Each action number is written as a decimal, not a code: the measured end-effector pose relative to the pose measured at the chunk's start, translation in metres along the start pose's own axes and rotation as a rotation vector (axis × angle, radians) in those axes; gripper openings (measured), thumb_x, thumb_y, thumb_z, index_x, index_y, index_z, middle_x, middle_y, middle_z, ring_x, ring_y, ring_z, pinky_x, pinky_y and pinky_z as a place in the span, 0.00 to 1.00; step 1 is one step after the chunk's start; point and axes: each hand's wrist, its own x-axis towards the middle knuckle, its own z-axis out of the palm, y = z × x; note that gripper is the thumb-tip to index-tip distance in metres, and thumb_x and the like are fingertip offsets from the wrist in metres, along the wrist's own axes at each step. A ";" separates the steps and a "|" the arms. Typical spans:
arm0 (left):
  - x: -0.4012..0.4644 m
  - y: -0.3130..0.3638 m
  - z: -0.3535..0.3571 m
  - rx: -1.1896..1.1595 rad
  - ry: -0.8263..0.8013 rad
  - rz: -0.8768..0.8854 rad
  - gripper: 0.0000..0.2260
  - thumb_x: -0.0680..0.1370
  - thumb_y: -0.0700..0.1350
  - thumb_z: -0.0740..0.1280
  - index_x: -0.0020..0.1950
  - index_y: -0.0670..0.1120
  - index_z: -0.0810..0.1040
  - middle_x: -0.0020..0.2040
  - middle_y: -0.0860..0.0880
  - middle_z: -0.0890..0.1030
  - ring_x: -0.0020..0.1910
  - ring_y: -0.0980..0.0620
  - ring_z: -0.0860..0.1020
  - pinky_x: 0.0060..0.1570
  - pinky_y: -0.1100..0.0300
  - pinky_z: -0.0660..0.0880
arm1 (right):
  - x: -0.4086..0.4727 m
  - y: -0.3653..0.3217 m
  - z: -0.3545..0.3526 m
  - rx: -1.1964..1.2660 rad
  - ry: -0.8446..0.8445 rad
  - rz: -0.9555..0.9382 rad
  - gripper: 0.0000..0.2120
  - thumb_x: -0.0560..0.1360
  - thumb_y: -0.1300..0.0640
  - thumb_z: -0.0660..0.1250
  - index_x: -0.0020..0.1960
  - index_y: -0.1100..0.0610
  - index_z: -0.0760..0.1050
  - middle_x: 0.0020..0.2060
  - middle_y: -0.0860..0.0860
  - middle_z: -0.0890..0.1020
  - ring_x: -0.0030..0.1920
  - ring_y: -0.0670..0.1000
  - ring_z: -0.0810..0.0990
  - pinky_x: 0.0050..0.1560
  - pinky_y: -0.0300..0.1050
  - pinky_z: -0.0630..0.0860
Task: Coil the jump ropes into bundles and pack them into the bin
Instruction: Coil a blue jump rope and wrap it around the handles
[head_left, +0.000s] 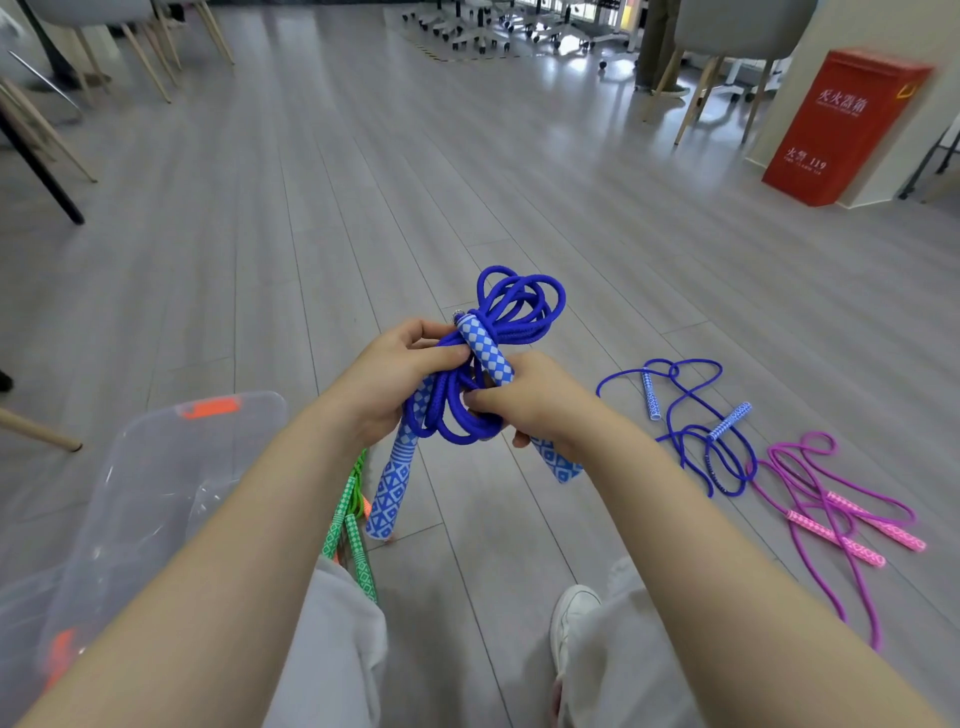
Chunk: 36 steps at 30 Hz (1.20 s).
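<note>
An office — swivel chairs (483, 26), grey plank floor (363, 182), red fire-extinguisher box (841, 130).

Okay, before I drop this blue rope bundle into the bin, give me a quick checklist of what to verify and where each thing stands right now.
1. Both hands on the bundle: ok. Left hand and right hand grip the blue rope.
2. Coils gathered: ok, loops bunched above the hands.
3. Bundle tied off: cannot tell, fingers cover the wrap.
4. Handles tucked in: not ok, one handle hangs loose below.
5. Bin within reach: ok, beside the left arm.
6. Ropes remaining: not ok, second blue rope and pink rope lie uncoiled on the floor.
</note>
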 end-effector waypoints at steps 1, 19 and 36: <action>0.000 -0.001 -0.001 0.015 -0.023 0.009 0.09 0.77 0.36 0.68 0.57 0.42 0.77 0.51 0.42 0.83 0.44 0.47 0.84 0.42 0.56 0.81 | 0.000 0.001 -0.002 -0.005 0.010 0.004 0.03 0.74 0.60 0.67 0.46 0.56 0.74 0.34 0.49 0.79 0.27 0.43 0.77 0.25 0.35 0.72; -0.008 0.003 0.000 0.221 -0.177 0.073 0.21 0.71 0.38 0.66 0.60 0.59 0.79 0.53 0.35 0.80 0.46 0.46 0.75 0.49 0.50 0.72 | 0.001 0.004 -0.023 0.034 0.012 0.046 0.06 0.74 0.62 0.66 0.50 0.60 0.76 0.39 0.54 0.82 0.30 0.46 0.78 0.26 0.37 0.72; -0.008 0.002 0.008 0.175 -0.123 -0.143 0.07 0.79 0.40 0.63 0.41 0.46 0.72 0.33 0.50 0.68 0.31 0.54 0.65 0.33 0.61 0.65 | 0.016 0.015 -0.010 -0.405 0.223 -0.036 0.08 0.75 0.60 0.63 0.37 0.56 0.69 0.32 0.52 0.76 0.30 0.51 0.74 0.30 0.45 0.75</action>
